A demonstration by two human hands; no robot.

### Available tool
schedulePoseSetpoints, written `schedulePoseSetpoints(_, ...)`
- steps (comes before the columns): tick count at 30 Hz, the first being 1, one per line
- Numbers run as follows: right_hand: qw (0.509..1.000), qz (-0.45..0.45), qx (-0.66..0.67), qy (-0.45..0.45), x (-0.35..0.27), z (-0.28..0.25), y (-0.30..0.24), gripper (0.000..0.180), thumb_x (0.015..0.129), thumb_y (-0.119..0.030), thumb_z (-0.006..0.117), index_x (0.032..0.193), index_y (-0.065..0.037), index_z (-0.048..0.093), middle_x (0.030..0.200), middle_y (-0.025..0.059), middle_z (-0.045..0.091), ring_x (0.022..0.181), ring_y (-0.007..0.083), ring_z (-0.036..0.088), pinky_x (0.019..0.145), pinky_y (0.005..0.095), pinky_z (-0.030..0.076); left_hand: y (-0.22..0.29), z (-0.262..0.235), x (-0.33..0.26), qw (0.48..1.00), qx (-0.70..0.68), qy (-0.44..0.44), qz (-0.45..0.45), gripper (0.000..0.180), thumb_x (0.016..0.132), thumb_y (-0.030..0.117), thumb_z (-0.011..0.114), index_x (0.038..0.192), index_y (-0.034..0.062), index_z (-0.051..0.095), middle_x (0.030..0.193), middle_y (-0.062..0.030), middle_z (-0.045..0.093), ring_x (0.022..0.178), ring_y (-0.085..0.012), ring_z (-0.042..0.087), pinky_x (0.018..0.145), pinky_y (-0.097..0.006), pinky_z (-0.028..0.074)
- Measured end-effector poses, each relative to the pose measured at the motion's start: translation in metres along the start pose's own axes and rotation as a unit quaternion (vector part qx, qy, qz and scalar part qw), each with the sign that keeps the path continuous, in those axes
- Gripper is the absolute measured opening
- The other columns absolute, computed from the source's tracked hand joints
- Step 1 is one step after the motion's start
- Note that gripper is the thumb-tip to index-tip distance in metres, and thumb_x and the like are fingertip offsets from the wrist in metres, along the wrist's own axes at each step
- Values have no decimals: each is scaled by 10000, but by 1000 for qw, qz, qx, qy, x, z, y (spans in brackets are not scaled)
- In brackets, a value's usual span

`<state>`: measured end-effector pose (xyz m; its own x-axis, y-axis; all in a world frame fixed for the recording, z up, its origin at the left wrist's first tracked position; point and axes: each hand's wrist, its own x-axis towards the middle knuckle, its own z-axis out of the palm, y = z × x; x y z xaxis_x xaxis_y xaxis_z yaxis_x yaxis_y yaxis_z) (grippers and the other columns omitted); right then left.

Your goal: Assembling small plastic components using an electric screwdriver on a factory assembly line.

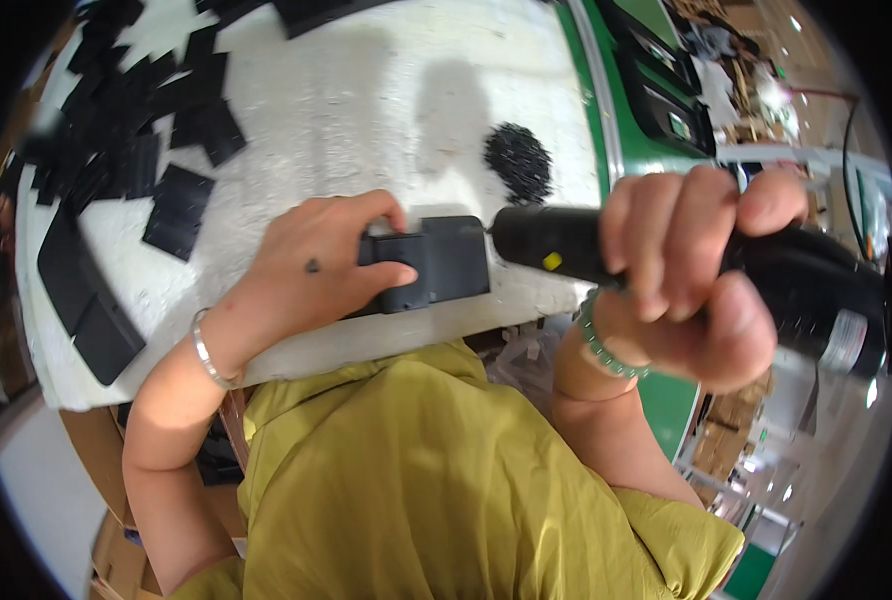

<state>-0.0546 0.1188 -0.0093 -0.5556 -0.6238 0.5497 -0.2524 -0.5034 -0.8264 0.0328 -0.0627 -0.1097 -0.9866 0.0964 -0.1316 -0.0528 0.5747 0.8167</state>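
Observation:
My left hand (306, 250) is closed round the left part of a flat black plastic housing (458, 262), thumb on the near side and fingers on the far side. The housing lies on the white work surface near its front edge. In my right hand (681, 250) is a black electric screwdriver (556, 238), gripped from above and held nearly level. Its tip points left and appears at the housing's far right corner; I cannot tell whether it touches. Just beyond the tip lies a heap of small black pieces (518, 163) that look like screws.
Many flat black plastic parts (146, 130) are scattered on the left of the white table (316, 120). Longer black pieces (86, 300) lie at the near left. On the right, a green surface (638, 150) bears black panels (666, 105). Cardboard boxes (721, 435) stand further right.

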Motion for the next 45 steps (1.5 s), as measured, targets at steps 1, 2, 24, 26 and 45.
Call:
schedulePoseSetpoints(1, 1000, -22, -16, 6, -1, -15, -5, 318, 770, -124, 470, 1081, -57, 457, 600, -29, 413, 489, 86, 401, 575, 277, 372, -1, 1, 1, 1000, -2, -10, 11, 298, 709, 263, 718, 907, 101, 564, 722, -102, 599, 753, -312, 574, 682, -386, 435)
schedulePoseSetpoints(2, 996, -18, -67, 62, -6, -22, -8, 310, 762, -116, 471, 1065, -47, 463, 600, -15, 408, 489, 94, 393, 572, 281, 370, -2, 0, 2, 1000, 0, 10, 15, 291, 703, 244, 724, 903, 105, 566, 706, -105, 592, 744, -312, 572, 680, -380, 435)
schedulePoseSetpoints(24, 988, -54, 54, 131, -49, -40, -41, 367, 775, -115, 527, 1129, -58, 447, 629, -9, 451, 504, 105, 435, 562, 279, 377, 44, 47, 33, 953, 35, 118, 276, 295, 689, 142, 726, 969, 91, 646, 1242, -105, 516, 1202, -365, 373, 935, -442, 374)
schedulePoseSetpoints(26, 985, -69, 70, 142, -49, -33, -44, 372, 782, -124, 540, 1133, -76, 430, 636, -10, 465, 514, 94, 451, 564, 264, 383, 43, 46, 32, 945, 27, 137, 297, 238, 689, 145, 728, 908, 91, 655, 1220, -80, 544, 1199, -352, 384, 915, -432, 387)
schedulePoseSetpoints(45, 990, -97, 46, -88, -34, -2, -40, 294, 686, -27, 725, 857, -98, 497, 541, -24, 581, 411, 60, 525, 452, 175, 475, 38, 38, 15, 903, 63, 189, 382, 137, 673, 124, 713, 681, 62, 591, 1141, -57, 614, 1116, -307, 503, 797, -360, 462)
